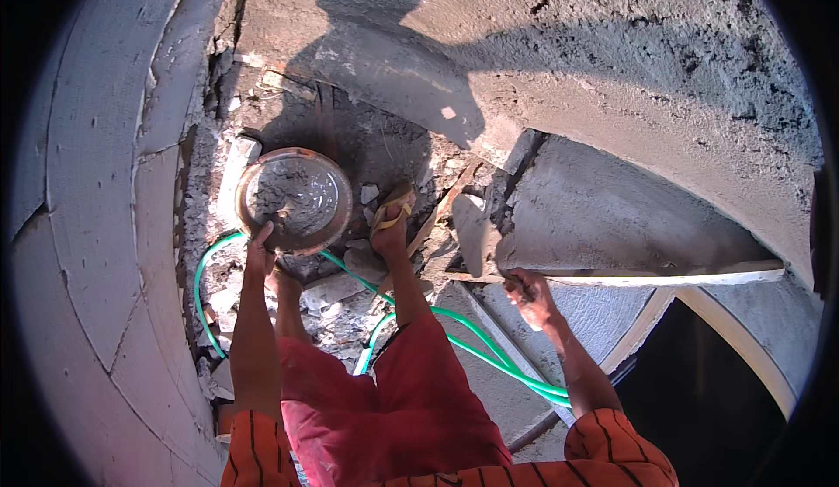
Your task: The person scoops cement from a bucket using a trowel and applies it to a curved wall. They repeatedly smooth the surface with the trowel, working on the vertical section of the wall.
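My left hand [262, 244] is closed on the near rim of a round metal pan [343, 198]. Wet grey mortar [284, 191] lies in the pan, with a shiny patch of the inner surface showing at its right. Over on the right, my right hand [531, 300] grips the handle of a trowel [476, 232]. The trowel's broad, mortar-smeared blade points away from me, apart from the pan and close to the end of a ledge. Part of the handle is hidden inside my fingers.
A green hose [454, 316] loops over the rubble around my sandalled feet [393, 216]. Rough plastered wall [612, 76] rises ahead, with a ledge [647, 274] at right. A dark opening [699, 365] sits lower right; a cracked grey surface [96, 181] runs along the left.
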`<state>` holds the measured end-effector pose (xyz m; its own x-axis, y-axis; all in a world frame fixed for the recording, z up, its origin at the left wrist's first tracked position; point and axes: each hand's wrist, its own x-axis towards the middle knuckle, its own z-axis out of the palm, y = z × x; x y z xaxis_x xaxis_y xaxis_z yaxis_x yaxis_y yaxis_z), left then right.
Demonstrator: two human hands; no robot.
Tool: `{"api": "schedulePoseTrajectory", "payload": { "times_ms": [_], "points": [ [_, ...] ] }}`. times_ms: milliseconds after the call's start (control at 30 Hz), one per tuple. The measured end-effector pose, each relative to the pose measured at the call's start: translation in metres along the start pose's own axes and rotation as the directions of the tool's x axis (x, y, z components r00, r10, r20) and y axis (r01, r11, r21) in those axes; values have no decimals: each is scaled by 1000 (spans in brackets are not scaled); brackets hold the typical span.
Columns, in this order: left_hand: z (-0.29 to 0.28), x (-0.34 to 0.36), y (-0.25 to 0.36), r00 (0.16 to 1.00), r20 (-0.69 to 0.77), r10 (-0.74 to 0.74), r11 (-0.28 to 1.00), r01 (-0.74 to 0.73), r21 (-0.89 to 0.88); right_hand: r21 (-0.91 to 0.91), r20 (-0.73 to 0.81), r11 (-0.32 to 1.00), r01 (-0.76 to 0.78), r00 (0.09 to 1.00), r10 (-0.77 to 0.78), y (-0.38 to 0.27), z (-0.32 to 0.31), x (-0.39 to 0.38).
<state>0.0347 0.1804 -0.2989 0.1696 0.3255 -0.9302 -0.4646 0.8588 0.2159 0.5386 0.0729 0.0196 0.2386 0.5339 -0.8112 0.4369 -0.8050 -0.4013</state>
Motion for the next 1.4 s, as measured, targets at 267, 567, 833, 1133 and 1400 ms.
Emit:
{"api": "schedulePoseTrajectory", "payload": {
  "times_ms": [267, 567, 833, 1133, 1400],
  "points": [
    [-12, 12, -15, 999, -39, -12, 1000, 13, 21, -406, -82, 910, 90, 988, -134, -58, 101, 20],
    [106, -13, 5, 967, -128, 219, 869, -134, 476, -920, 103, 267, 286, 835, -541, -126, 194, 243],
    [92, -27, 7, 996, -75, 46, 968, -26, 251, -626, 236, 632, 457, 883, -405, -92, 251, 241],
    [-12, -37, -14, 986, -151, -63, 984, 36, -174, -615, 145, 691, 380, 916, -375, -108, 246, 212],
    [-78, -121, -39, 965, -225, -132, 916, 205, 344, -446, 153, 604, 660, 722, -675, -173, 228, 91]
  ]
}}
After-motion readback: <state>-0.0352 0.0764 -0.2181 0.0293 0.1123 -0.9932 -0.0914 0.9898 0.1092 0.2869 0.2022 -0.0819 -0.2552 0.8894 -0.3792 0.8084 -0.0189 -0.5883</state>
